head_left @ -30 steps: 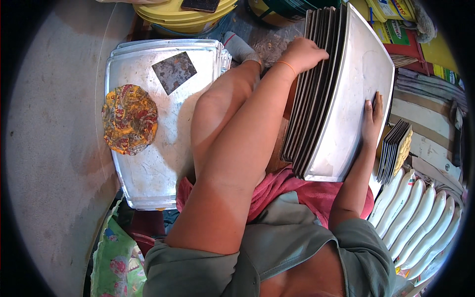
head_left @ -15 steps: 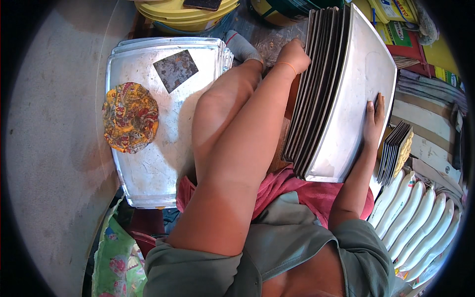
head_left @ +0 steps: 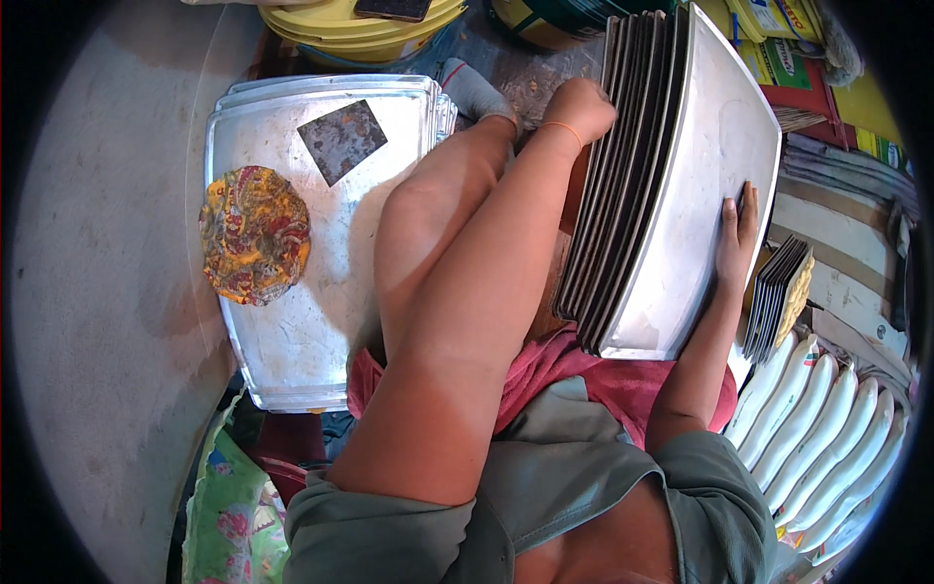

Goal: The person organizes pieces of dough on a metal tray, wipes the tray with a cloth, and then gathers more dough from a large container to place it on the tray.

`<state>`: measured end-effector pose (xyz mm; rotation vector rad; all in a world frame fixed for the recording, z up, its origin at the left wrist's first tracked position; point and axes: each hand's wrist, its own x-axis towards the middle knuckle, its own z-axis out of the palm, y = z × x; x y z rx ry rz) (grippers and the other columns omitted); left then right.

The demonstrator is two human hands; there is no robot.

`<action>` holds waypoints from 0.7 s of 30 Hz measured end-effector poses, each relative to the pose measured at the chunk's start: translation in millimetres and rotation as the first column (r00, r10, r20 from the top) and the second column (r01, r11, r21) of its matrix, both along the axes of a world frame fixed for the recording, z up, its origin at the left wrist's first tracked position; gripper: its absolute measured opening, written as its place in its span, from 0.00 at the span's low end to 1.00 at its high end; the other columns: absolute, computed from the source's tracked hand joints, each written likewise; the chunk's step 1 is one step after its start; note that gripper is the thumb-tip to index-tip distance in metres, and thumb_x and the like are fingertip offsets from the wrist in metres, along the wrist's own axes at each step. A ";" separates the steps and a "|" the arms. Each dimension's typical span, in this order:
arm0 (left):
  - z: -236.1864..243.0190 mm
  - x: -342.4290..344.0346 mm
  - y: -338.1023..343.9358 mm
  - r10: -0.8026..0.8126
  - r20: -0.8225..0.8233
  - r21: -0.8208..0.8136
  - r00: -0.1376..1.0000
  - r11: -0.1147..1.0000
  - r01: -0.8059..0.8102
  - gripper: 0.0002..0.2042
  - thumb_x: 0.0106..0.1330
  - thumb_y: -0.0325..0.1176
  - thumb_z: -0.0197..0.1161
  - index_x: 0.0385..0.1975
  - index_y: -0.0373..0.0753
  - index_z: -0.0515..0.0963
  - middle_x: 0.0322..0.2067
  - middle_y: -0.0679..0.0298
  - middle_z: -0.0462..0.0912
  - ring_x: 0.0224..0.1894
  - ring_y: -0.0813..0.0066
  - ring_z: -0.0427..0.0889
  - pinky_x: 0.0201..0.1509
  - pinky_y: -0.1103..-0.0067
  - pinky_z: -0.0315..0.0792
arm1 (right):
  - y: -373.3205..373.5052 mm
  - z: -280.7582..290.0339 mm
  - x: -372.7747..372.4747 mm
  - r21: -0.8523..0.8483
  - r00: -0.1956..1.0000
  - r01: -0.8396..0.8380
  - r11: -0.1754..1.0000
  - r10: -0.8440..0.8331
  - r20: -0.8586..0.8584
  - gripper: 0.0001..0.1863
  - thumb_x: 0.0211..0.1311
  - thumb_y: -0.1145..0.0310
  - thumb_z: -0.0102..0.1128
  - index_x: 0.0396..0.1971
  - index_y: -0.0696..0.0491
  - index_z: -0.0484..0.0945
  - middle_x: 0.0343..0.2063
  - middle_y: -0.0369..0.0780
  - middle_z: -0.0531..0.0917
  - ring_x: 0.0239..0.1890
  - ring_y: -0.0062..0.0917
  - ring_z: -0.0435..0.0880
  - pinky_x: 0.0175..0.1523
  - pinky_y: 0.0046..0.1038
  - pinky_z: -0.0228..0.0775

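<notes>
A thick stack of thin metal trays (head_left: 705,127) stands on edge in front of me, tilted, its dark edges toward the left and a pale silver face toward the right. My left hand (head_left: 580,107), with an orange band at the wrist, is closed at the upper left edge of this stack; its fingertips are partly hidden there. Against the silver face my right hand (head_left: 739,234) lies flat, fingers stretched out. To my left, wide silver trays (head_left: 341,234) lie flat in a pile. On them rest a patterned round cloth (head_left: 255,236) and a dark, stained square plate (head_left: 342,142).
Yellow lidded tubs (head_left: 360,34) and a dark green bucket (head_left: 545,21) stand at the far side. Long white filled bags (head_left: 817,438) line the right, beside a small stack of dark plates (head_left: 773,297). My bent knee (head_left: 423,209) is between the tray piles.
My left hand has shifted very slightly to the right at the stack's edge. My right hand and the trays look the same.
</notes>
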<state>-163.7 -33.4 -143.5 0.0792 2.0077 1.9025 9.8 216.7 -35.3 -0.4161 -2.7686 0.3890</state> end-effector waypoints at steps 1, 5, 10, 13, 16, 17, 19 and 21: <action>4.3 -1.4 -0.3 -0.046 0.035 0.005 0.998 0.999 0.046 0.09 0.50 0.32 0.68 0.29 0.34 0.84 0.30 0.51 0.85 0.36 0.61 0.84 0.45 0.72 0.76 | 0.9 0.2 1.1 0.000 1.000 0.004 1.000 -0.004 -0.002 0.32 0.69 0.50 0.49 0.66 0.54 0.63 0.67 0.50 0.61 0.71 0.41 0.56 0.72 0.38 0.42; 6.9 4.0 -0.8 -0.079 0.033 0.011 0.996 0.997 0.079 0.11 0.50 0.32 0.68 0.32 0.34 0.84 0.31 0.51 0.85 0.34 0.63 0.83 0.44 0.74 0.75 | -3.4 0.8 1.5 -0.034 1.000 0.019 0.999 -0.019 -0.004 0.32 0.69 0.50 0.49 0.66 0.54 0.64 0.67 0.50 0.62 0.71 0.40 0.56 0.73 0.38 0.41; -9.8 -0.9 2.0 0.030 -0.166 0.053 0.986 0.998 -0.022 0.11 0.48 0.33 0.69 0.29 0.32 0.84 0.30 0.52 0.85 0.33 0.65 0.83 0.43 0.74 0.76 | -7.3 2.8 -5.1 0.001 1.000 -0.009 1.000 0.009 -0.008 0.32 0.69 0.50 0.49 0.66 0.53 0.64 0.67 0.50 0.62 0.71 0.40 0.57 0.72 0.38 0.43; 3.4 2.3 3.6 -0.025 -0.100 0.127 0.995 0.991 0.038 0.12 0.48 0.33 0.69 0.28 0.31 0.84 0.28 0.54 0.85 0.32 0.67 0.82 0.43 0.75 0.76 | 0.5 -0.5 1.4 -0.005 1.000 0.008 1.000 -0.008 -0.006 0.31 0.69 0.50 0.49 0.66 0.53 0.64 0.67 0.50 0.62 0.71 0.41 0.57 0.72 0.39 0.44; 10.5 3.7 3.2 -0.022 -0.027 0.154 0.999 0.988 0.026 0.12 0.48 0.33 0.69 0.29 0.31 0.84 0.27 0.55 0.85 0.31 0.70 0.82 0.41 0.75 0.76 | -0.2 -0.4 1.8 -0.011 1.000 0.012 1.000 -0.012 -0.005 0.31 0.70 0.50 0.49 0.66 0.53 0.64 0.67 0.50 0.62 0.70 0.41 0.57 0.72 0.39 0.44; 9.9 3.6 3.5 -0.009 -0.051 0.128 0.999 0.992 0.015 0.12 0.48 0.33 0.69 0.29 0.31 0.84 0.26 0.55 0.85 0.31 0.70 0.82 0.41 0.75 0.76 | -1.8 0.0 0.8 -0.006 1.000 0.013 1.000 -0.013 -0.004 0.31 0.70 0.50 0.49 0.66 0.53 0.64 0.67 0.50 0.62 0.70 0.41 0.57 0.72 0.39 0.44; 8.0 1.9 2.6 -0.009 -0.056 0.126 0.998 0.992 0.016 0.12 0.48 0.32 0.69 0.30 0.31 0.84 0.30 0.54 0.85 0.35 0.68 0.82 0.44 0.74 0.75 | -4.2 1.3 -1.2 -0.008 1.000 0.008 1.000 -0.008 -0.006 0.31 0.69 0.50 0.49 0.66 0.53 0.64 0.67 0.50 0.62 0.70 0.41 0.57 0.72 0.40 0.43; 10.3 2.7 2.8 -0.022 -0.059 0.124 0.998 0.992 0.029 0.12 0.47 0.32 0.69 0.30 0.31 0.85 0.35 0.52 0.85 0.39 0.66 0.82 0.47 0.74 0.74 | -2.6 0.8 0.3 -0.008 1.000 0.015 1.000 -0.015 -0.005 0.31 0.69 0.50 0.49 0.66 0.53 0.64 0.67 0.50 0.62 0.70 0.41 0.57 0.72 0.40 0.43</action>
